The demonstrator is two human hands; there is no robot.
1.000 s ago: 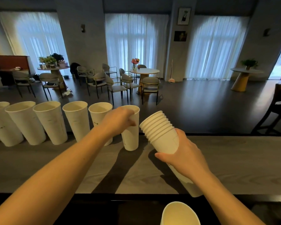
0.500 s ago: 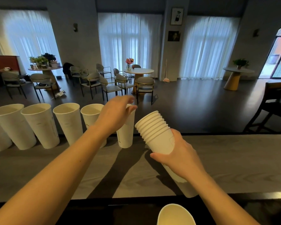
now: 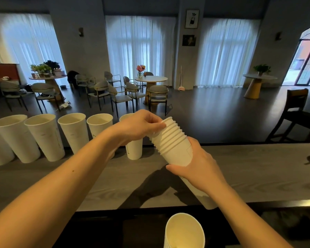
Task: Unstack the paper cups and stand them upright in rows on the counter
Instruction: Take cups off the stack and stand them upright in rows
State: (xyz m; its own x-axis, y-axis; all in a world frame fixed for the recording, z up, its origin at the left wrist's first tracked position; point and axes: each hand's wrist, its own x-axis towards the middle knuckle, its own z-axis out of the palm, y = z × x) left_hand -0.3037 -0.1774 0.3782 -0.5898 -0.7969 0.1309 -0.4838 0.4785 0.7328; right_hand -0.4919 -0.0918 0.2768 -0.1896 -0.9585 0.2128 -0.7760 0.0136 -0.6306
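Note:
A tilted stack of white paper cups (image 3: 172, 144) is held over the grey counter (image 3: 258, 167) by my right hand (image 3: 199, 169), which wraps its lower part. My left hand (image 3: 141, 126) pinches the rim of the top cup of that stack. Several single white cups stand upright in a row along the counter's far edge, from the far left (image 3: 16, 138) to the newest cup (image 3: 135, 148), which is partly hidden behind my left hand.
Another stack of cups (image 3: 184, 231) rises at the bottom edge, below the counter's dark front lip. Beyond the counter lies a room with tables and chairs. A dark wooden chair (image 3: 297, 115) stands at the right. The counter's right part is bare.
My left hand has let go of the newest cup in the row and moved right onto the rim of the stack's top cup. The view has shifted slightly.

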